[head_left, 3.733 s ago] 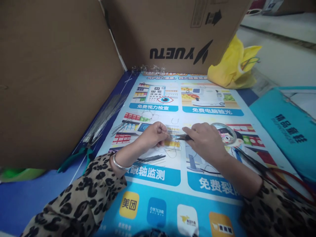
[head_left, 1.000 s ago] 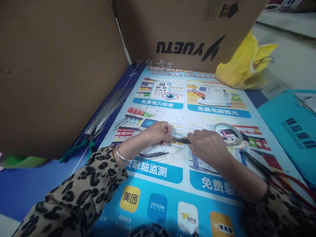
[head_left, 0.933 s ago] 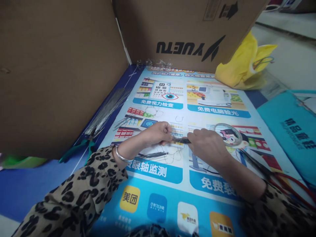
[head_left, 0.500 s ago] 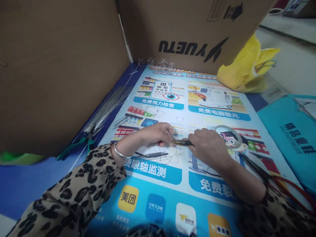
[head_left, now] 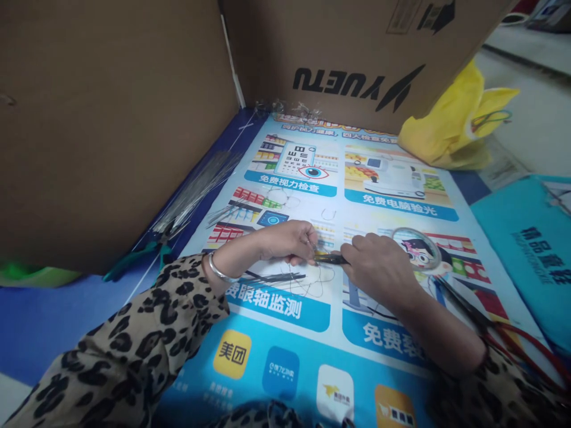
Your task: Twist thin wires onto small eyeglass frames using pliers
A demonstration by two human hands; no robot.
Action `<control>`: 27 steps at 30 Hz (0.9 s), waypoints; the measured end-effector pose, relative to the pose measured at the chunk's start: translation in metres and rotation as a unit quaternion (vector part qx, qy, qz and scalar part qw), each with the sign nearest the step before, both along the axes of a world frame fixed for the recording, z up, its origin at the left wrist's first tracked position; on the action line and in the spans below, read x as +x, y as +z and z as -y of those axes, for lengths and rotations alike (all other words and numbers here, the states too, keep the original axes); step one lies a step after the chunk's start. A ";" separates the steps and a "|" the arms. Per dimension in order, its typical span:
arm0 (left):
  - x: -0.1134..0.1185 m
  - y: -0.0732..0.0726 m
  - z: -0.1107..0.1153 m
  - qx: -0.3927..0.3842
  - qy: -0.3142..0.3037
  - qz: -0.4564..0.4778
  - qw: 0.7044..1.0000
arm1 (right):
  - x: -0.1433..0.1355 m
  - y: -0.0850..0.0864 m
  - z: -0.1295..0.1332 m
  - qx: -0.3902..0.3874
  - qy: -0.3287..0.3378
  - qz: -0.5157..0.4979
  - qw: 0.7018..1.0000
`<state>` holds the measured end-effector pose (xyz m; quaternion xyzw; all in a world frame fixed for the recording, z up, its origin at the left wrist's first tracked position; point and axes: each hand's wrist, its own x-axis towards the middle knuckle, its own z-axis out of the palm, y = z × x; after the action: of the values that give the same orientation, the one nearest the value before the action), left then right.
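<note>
My right hand (head_left: 372, 261) is closed around the handles of a pair of pliers (head_left: 331, 259), whose jaws point left. The jaw tips meet the fingers of my left hand (head_left: 294, 242), which pinch something thin, seemingly wire; the piece itself is mostly hidden. Below the left hand lie short dark wires (head_left: 279, 278) and thin curled wire (head_left: 312, 284) on the printed poster (head_left: 267, 333). A roll of clear tape (head_left: 439, 255) rests just beyond my right hand. Scissors with red handles (head_left: 504, 333) lie beside my right forearm.
Cardboard panels (head_left: 111, 119) stand at the left and back. A bundle of straight wires (head_left: 200, 184) and green-handled pliers (head_left: 154, 252) lie left. A yellow bag (head_left: 446, 131) and a teal bag (head_left: 530, 244) sit right. Small wire pieces (head_left: 289, 110) lie at the back.
The whole view has shifted slightly. My hands stay together at the plier tips, with only a slight change in the pliers' angle.
</note>
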<state>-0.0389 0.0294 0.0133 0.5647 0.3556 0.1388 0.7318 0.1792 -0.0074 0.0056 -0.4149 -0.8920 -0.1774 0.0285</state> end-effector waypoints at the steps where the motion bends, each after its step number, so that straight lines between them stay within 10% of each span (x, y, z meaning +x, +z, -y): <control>1: 0.000 -0.001 0.000 0.001 0.002 -0.002 1.000 | 0.000 0.000 0.000 -0.001 -0.001 0.000 1.000; 27: 0.003 0.002 0.004 0.024 0.058 -0.034 0.997 | 0.000 0.003 0.000 -0.032 -0.064 0.015 0.997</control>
<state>-0.0364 0.0250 0.0149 0.5646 0.4088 0.1701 0.6965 0.1787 -0.0072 0.0082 -0.4692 -0.8692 -0.1559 -0.0096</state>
